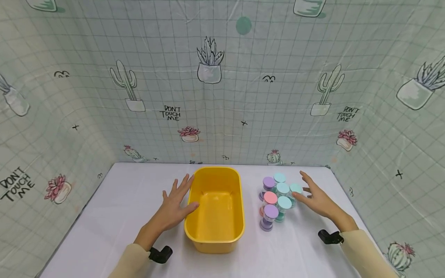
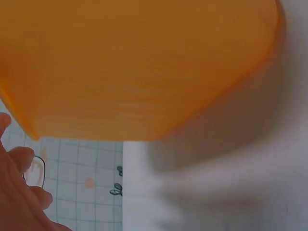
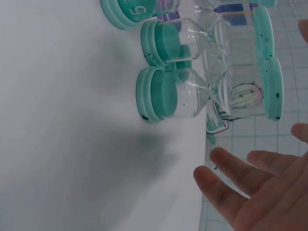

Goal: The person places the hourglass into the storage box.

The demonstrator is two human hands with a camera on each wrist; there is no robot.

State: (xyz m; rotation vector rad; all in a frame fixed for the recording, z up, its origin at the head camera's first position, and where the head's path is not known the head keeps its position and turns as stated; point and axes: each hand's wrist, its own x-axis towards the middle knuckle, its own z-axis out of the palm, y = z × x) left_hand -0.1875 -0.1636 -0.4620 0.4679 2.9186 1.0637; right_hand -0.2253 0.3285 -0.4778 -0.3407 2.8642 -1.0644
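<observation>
A deep yellow plastic tub stands in the middle of the white table. My left hand is at its left rim, fingers spread and straight, the thumb reaching over the edge. The tub's outer side fills much of the left wrist view. To the right stands a cluster of hourglass sand timers: several with teal caps, one with a pink cap and two with purple caps. Beside the cluster's right side, my right hand holds nothing, its fingers loosely extended near a teal-capped sand timer.
The white tabletop meets a grid-patterned cloth at the back and both sides. Black camera mounts are strapped at the left wrist and the right wrist.
</observation>
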